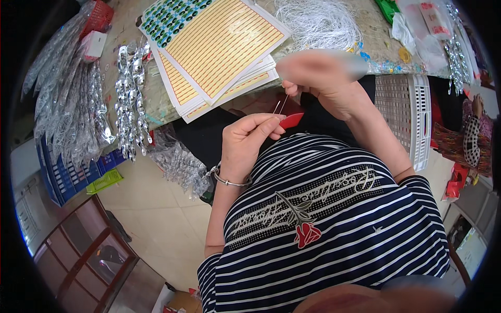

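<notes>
My left hand, with a bangle on its wrist, is closed in a pinch over my lap, just off the table's near edge. A small curved red piece sticks out from its fingers, along with a thin prong or strand. To its upper right, my right hand is closed too, its fingertips together on a thin strand that runs down toward the left fingertips. A blur covers much of the right hand. Sheets of printed stickers, yellow with red lines and green-blue ovals, lie on the table beyond the left hand.
A bundle of white string lies beyond my right hand. Twisted silver foil strips and plastic-wrapped silver bunches hang over the table's left side. A white plastic basket stands at right. Another person's checked sleeve shows at far right.
</notes>
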Action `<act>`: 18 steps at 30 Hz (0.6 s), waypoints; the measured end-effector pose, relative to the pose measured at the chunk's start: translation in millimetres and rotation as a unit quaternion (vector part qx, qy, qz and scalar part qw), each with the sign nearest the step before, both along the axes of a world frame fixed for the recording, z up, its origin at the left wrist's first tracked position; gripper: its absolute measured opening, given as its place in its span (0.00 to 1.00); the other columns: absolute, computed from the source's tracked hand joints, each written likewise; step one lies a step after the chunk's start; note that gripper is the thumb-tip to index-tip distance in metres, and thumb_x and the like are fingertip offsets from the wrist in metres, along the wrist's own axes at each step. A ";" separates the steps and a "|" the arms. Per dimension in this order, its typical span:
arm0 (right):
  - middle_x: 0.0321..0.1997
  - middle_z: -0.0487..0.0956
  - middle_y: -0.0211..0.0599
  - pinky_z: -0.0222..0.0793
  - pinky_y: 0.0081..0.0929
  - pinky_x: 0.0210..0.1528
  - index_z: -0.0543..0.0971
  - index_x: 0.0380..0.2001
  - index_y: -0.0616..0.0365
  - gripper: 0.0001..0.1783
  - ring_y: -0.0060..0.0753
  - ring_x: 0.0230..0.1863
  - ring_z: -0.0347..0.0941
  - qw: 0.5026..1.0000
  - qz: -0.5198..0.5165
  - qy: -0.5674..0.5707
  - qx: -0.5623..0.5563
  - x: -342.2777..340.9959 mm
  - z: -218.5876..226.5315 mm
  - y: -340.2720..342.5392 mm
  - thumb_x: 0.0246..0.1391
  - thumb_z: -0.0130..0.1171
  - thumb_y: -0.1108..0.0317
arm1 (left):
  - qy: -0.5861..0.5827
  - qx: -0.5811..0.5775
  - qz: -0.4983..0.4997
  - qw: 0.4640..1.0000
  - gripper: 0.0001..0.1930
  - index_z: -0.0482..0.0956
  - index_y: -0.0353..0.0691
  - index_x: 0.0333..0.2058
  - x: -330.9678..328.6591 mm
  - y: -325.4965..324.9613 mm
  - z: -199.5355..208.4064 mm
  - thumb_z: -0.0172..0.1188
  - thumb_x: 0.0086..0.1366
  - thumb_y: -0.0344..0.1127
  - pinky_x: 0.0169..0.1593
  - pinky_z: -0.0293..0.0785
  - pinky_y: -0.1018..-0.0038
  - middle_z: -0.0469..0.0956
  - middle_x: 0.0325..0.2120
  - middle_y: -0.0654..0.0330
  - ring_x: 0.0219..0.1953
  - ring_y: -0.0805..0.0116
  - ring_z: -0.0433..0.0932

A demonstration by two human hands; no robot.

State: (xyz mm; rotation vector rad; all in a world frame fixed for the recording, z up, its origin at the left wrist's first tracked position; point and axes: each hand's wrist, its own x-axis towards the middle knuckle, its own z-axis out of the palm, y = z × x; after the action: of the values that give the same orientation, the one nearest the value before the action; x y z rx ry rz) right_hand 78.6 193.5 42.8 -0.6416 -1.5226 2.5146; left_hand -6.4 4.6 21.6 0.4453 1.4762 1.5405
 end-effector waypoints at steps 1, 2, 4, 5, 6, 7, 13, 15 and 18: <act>0.32 0.79 0.31 0.72 0.18 0.39 0.78 0.40 0.61 0.11 0.20 0.33 0.75 1.000 0.000 -0.001 0.000 -0.6 0.6 0.5 0.60 0.54 0.65 | -0.001 0.000 -0.004 1.000 0.08 0.81 0.30 0.38 -0.1 -0.1 0.1 0.57 0.63 0.27 0.36 0.74 0.83 0.81 0.28 0.58 0.29 0.78 0.76; 0.32 0.79 0.31 0.73 0.18 0.38 0.78 0.39 0.61 0.11 0.20 0.33 0.75 1.000 -0.010 -0.002 0.005 -1.2 1.5 0.9 0.59 0.55 0.65 | -0.002 0.000 -0.004 1.000 0.08 0.81 0.30 0.38 -0.2 -0.2 0.3 0.57 0.63 0.27 0.36 0.74 0.83 0.81 0.28 0.58 0.29 0.78 0.76; 0.32 0.79 0.31 0.73 0.18 0.38 0.78 0.39 0.61 0.11 0.20 0.32 0.75 1.000 -0.019 -0.004 0.010 -2.0 1.4 1.9 0.59 0.56 0.65 | -0.002 -0.006 -0.004 1.000 0.08 0.81 0.30 0.38 -0.3 0.0 0.7 0.57 0.63 0.28 0.36 0.74 0.83 0.81 0.28 0.58 0.29 0.78 0.77; 0.32 0.80 0.31 0.72 0.17 0.38 0.78 0.39 0.61 0.10 0.20 0.33 0.75 1.000 -0.020 0.006 0.003 -2.1 1.0 2.8 0.58 0.57 0.66 | -0.002 -0.006 -0.004 1.000 0.08 0.81 0.30 0.38 -0.4 -0.2 0.6 0.57 0.63 0.28 0.36 0.74 0.83 0.81 0.28 0.58 0.29 0.78 0.77; 0.32 0.80 0.31 0.72 0.17 0.39 0.78 0.38 0.61 0.10 0.19 0.34 0.75 1.000 -0.020 0.017 -0.004 -2.1 0.8 3.2 0.57 0.57 0.66 | -0.002 -0.003 -0.003 1.000 0.08 0.81 0.30 0.39 -0.7 -0.6 0.5 0.57 0.63 0.27 0.37 0.74 0.83 0.81 0.28 0.58 0.29 0.78 0.77; 0.32 0.80 0.31 0.72 0.17 0.39 0.78 0.38 0.61 0.10 0.19 0.34 0.75 1.000 -0.019 0.017 -0.004 -1.2 0.9 2.1 0.57 0.57 0.66 | -0.002 -0.001 -0.001 1.000 0.08 0.81 0.30 0.39 -0.9 -0.8 0.2 0.57 0.63 0.27 0.37 0.74 0.83 0.81 0.28 0.58 0.29 0.77 0.77; 0.33 0.80 0.32 0.70 0.18 0.41 0.78 0.37 0.60 0.09 0.20 0.35 0.74 0.991 0.035 0.015 0.126 7.6 -3.9 -3.7 0.59 0.56 0.66 | 0.017 0.002 0.038 0.999 0.09 0.80 0.30 0.39 -2.5 0.7 3.2 0.57 0.63 0.27 0.37 0.73 0.83 0.80 0.29 0.57 0.30 0.76 0.77; 0.33 0.80 0.32 0.70 0.18 0.40 0.79 0.35 0.60 0.09 0.20 0.34 0.74 0.996 0.037 -0.001 0.076 8.3 -1.3 -8.6 0.59 0.55 0.66 | 0.027 0.007 0.036 0.999 0.09 0.80 0.29 0.39 -3.9 1.0 2.6 0.57 0.63 0.27 0.37 0.73 0.83 0.80 0.29 0.57 0.30 0.76 0.77; 0.32 0.80 0.31 0.70 0.17 0.40 0.79 0.34 0.61 0.08 0.19 0.33 0.73 0.999 0.037 0.008 -0.031 7.0 -0.8 -10.6 0.58 0.56 0.67 | 0.038 0.016 0.039 0.998 0.08 0.80 0.29 0.39 -3.1 0.3 2.9 0.57 0.63 0.26 0.37 0.74 0.83 0.80 0.29 0.57 0.31 0.76 0.77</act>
State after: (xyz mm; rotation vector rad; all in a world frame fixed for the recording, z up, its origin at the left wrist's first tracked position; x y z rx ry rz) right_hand 85.6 183.0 42.0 -0.5832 -1.4950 2.6250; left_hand -9.5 5.0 24.5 0.4756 1.5449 1.6269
